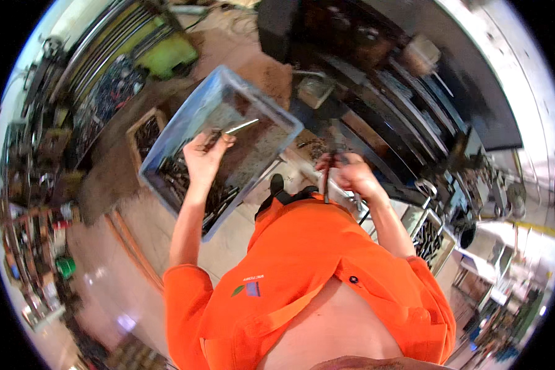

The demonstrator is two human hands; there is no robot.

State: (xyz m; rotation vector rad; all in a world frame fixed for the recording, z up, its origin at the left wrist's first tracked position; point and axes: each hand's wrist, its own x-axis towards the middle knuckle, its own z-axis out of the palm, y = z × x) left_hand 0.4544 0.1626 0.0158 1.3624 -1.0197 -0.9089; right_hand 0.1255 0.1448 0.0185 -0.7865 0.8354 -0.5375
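My left hand [205, 155] is over a blue plastic bin [295, 127], its fingers pinched together. From them a thin, shiny metal rod [243, 126] points up and to the right, beside a small dark piece at the fingertips. Dark metal parts [176, 176] lie heaped along the bin's near-left side. To the right of the bin, my right hand [355, 177] is closed round a dark, bar-shaped metal piece [326, 185], which hangs downward in front of my orange clothing. Blur hides its exact kind.
A dark machine with long rails [376, 123] stands at the right. A wooden box of metal pieces [147, 132] sits left of the bin, below a green machine part [166, 55]. Another box of dark parts [430, 239] is by my right elbow. Orange strips [129, 250] lie on the floor.
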